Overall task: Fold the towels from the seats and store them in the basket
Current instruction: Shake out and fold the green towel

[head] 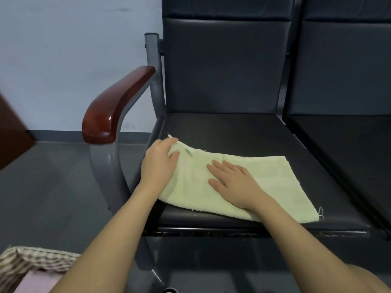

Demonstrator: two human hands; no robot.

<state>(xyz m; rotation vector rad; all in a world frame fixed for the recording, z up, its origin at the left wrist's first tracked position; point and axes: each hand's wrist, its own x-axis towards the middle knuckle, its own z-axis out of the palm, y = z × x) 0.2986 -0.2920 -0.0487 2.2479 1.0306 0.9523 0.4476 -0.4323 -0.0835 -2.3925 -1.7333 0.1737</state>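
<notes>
A pale yellow-green towel [273, 180] lies spread on the black seat [243, 132] of the left chair. My left hand [160, 161] grips the towel's far left corner, fingers and thumb curled round the raised edge. My right hand [234, 182] lies flat on the middle of the towel, fingers straight and spread, pressing it to the seat. The basket [31, 261], lined with striped cloth, shows at the bottom left on the floor, with a pink folded cloth [38, 282] inside it.
A red-brown wooden armrest [114, 108] on a grey metal frame stands left of the seat. A second black seat [349, 140] adjoins on the right. Grey floor lies to the left, and a dark brown panel [10, 132] is at the left edge.
</notes>
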